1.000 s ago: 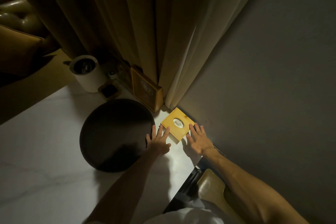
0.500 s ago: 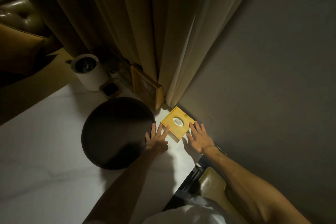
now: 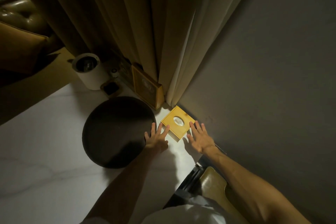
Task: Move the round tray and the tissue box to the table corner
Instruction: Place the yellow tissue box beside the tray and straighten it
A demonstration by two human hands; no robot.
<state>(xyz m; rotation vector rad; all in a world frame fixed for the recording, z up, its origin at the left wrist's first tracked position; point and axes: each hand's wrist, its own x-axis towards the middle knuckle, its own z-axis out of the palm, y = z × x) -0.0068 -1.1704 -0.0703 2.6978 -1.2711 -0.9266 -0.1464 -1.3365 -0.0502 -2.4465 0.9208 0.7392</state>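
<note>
Under tan curtains (image 3: 112, 23) and a grey wall (image 3: 263, 60), the white marble table (image 3: 36, 160) carries a dark round tray (image 3: 116, 131) beside a yellow wooden tissue box (image 3: 177, 123) at its corner. Left hand (image 3: 157, 139) and right hand (image 3: 201, 139) flank the box, fingers spread, seemingly gripping nothing.

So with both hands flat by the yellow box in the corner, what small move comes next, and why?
Probably lift both hands away. The tissue box already sits in the table corner by the wall and curtain, with the round tray beside it. The left hand and right hand are open, fingers only at the box's edges, gripping nothing.
</note>
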